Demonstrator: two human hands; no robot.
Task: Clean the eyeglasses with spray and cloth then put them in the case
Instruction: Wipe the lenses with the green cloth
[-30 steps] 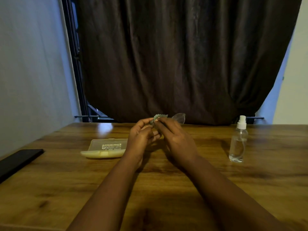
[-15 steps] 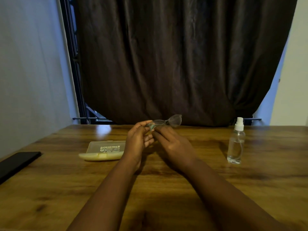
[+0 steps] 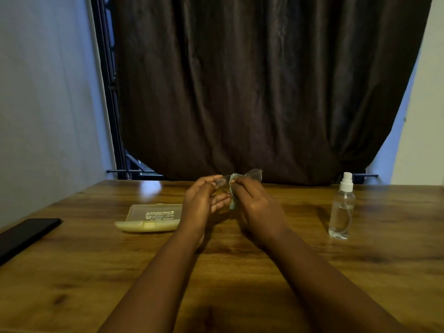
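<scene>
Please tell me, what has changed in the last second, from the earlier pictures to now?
The cloth in the right hand moved along the glasses, from the lens end toward the middle, and now hangs lower between the hands. The left hand kept pinching the glasses. Nothing was let go. The case, bottle and phone stayed in place.

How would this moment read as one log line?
step: wiping lens | left hand: holds eyeglasses | right hand: pinches cloth | case: open | spray bottle: standing

Dim, warm light, a pale glare patch on the table [image 3: 151,188], wide-angle bending at the edges.
</scene>
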